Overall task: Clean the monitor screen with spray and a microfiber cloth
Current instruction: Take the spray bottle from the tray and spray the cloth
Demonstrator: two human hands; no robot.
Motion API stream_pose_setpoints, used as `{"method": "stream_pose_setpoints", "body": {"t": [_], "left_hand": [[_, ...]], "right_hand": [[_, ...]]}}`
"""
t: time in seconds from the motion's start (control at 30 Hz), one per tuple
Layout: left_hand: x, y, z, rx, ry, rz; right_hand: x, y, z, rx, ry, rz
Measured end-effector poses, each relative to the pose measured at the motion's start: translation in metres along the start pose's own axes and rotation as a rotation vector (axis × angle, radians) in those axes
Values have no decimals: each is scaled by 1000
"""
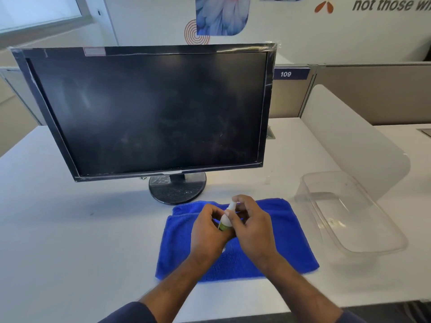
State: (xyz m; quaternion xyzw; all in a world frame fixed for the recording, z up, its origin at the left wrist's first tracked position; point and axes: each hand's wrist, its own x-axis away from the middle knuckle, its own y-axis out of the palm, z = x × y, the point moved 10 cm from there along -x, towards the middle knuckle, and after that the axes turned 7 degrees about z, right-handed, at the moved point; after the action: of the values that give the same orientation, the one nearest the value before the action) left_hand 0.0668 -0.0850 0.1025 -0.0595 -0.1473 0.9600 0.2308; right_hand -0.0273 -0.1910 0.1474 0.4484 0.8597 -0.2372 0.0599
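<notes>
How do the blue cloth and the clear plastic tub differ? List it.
The blue cloth is opaque, soft and folded flat; the clear plastic tub is see-through, rigid and has raised walls.
The cloth lies in front of the monitor stand, under both hands; the tub sits farther right, untouched.
The cloth has the spray bottle held above it; the tub looks empty.
Both rest on the white desk.

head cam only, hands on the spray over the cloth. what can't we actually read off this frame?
- Spray bottle: lower body hidden in the left hand; label unreadable, too small.
- Bottle top: covered by the right hand, so cap state and exact grip cannot be told.
- Blue cloth: middle hidden under both hands.
- Wall lettering: cut off by the top and right edges.
- Monitor back: faces away from the head view.
</notes>
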Motion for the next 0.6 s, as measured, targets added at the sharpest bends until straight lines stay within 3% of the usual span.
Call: {"method": "stream_pose_setpoints", "body": {"t": [0.23, 0.37, 0.5, 0.6], "left_hand": [[18, 4, -19, 65, -56, -269], [28, 2, -32, -29, -44, -358], [32, 2, -30, -32, -51, -326], [34, 4, -27, 22, -74, -267]], "right_hand": [[3, -9, -7, -37, -3, 54], [4, -13, -8, -91, -3, 64], [13, -12, -1, -48, 7, 55], [22, 0, 12, 12, 81, -40]]}}
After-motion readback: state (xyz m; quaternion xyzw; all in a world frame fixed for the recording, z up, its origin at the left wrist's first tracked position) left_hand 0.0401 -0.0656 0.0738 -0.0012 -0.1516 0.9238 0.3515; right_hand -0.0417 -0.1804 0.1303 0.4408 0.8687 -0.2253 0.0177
